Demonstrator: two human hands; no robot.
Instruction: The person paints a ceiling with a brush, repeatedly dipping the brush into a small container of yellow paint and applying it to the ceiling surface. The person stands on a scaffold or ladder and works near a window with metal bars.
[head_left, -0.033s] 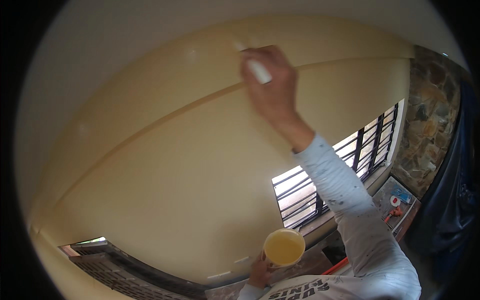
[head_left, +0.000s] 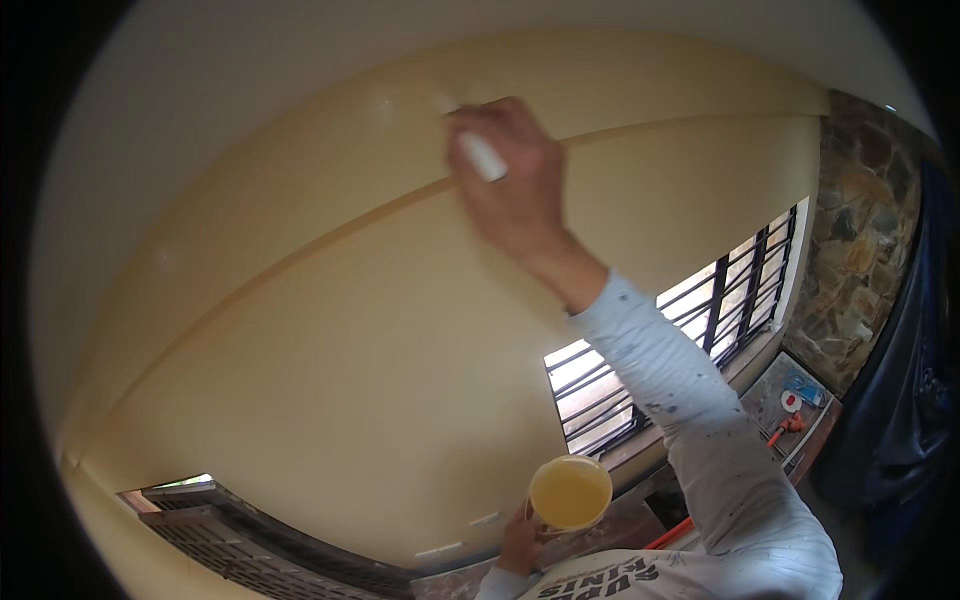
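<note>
High up against the pale yellow wall [head_left: 330, 330], my right hand [head_left: 515, 185] is closed round the white handle of a paintbrush [head_left: 484, 157]. The brush's far end is blurred, close to the raised band along the top of the wall; whether it touches cannot be told. Low in the view, my left hand [head_left: 520, 543] grips the side of a round, pale plastic tub [head_left: 571, 492] with yellow paint inside. The tub is held upright in front of my body, well below the brush.
A barred window [head_left: 690, 330] lies right of the wall, beside a stone-clad column [head_left: 850, 230]. Dark sheeting [head_left: 895, 400] hangs at the far right. Orange-handled tool [head_left: 788, 428] and small items lie on a counter [head_left: 765, 395]. A dark slatted panel [head_left: 240, 540] is at lower left.
My right hand has moved left and slightly down with the paintbrush. My left hand and the tub have hardly moved.
</note>
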